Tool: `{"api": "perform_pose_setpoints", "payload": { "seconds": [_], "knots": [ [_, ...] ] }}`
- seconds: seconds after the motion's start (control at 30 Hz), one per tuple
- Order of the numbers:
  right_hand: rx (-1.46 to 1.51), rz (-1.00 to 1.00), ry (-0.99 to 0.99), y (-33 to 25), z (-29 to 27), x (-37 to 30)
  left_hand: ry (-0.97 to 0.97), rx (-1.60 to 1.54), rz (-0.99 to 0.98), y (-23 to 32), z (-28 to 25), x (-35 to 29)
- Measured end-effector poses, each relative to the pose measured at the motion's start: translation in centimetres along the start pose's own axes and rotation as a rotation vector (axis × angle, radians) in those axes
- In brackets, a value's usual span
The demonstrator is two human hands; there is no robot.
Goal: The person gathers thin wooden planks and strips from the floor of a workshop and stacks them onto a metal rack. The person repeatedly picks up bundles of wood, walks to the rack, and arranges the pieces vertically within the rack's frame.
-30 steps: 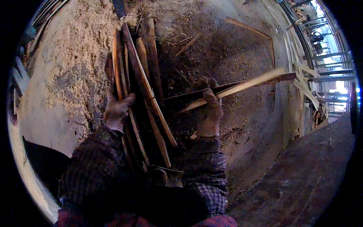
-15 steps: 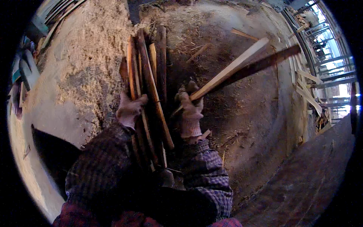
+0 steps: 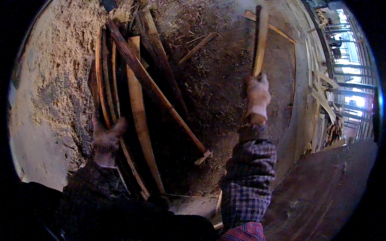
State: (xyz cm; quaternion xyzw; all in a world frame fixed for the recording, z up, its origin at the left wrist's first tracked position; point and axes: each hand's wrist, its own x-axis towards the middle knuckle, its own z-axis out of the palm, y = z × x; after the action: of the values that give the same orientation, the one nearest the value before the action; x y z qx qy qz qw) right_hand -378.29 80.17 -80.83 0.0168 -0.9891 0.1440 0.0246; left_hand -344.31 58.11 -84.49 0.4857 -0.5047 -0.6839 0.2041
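Observation:
My gloved left hand [image 3: 107, 141] is closed round a bundle of long, thin wood strips [image 3: 107, 86] at the left; its thumb lies across them. Out to the right, my gloved right hand [image 3: 258, 95] is closed on the near end of wood strips [image 3: 262, 44], one pale and one dark, which point away from me. Between the hands lies a long bark-edged strip [image 3: 159, 94], slanting toward a small wood offcut [image 3: 203, 157]. A paler wood strip [image 3: 139, 108] rests just right of the left hand's bundle.
Pale sawdust [image 3: 66, 60] covers the ground at the left. A dark slab of wood [image 3: 161, 56] and a short stick [image 3: 198, 47] lie farther off. Stacked boards [image 3: 321, 96] stand along the right side, beyond a broad brown surface [image 3: 317, 193] at lower right.
My right hand has moved right with its strips, which now point straight away instead of slanting right. The strips between my hands are more spread out. My left hand still grips its bundle, now farther left.

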Motion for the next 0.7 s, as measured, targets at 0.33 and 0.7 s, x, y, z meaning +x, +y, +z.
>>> {"api": "perform_pose_setpoints", "payload": {
  "seconds": [0.33, 0.7],
  "knots": [
    [-0.795, -0.156, -0.323, -7.6, -3.2, 13.9, -0.066, -0.142, 0.009, 0.0, 1.0, 0.2],
    [-0.637, -0.021, -0.405, 4.3, -8.6, -2.3, -0.156, -0.349, 0.097, -1.0, -1.0, 0.7]
  ]
}}
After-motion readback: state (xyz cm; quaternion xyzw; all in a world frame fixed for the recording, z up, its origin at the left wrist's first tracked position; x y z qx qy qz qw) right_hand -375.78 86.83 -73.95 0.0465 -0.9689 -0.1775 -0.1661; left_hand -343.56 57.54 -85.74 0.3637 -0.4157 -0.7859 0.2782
